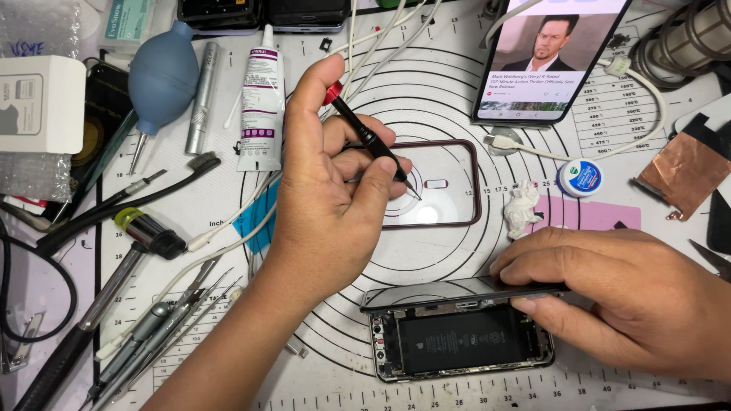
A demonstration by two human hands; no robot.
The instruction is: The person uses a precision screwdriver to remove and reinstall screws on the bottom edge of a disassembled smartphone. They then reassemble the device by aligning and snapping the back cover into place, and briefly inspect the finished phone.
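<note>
opened phone, glossy screen under right hand; slim screwdriver in left hand

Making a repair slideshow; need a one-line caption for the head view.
Left hand holds a screwdriver; right hand lifts an opened phone's screen.

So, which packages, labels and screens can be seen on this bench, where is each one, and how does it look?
Lit phone screen: top right, propped up, showing a video page.
Glue tube: top centre-left, lying flat, white with purple label.
White box: left edge, rounded, grey picture.
Small round tin: right of centre, blue and white lid.
Teal and white packet: top left, partly cut off.
</note>
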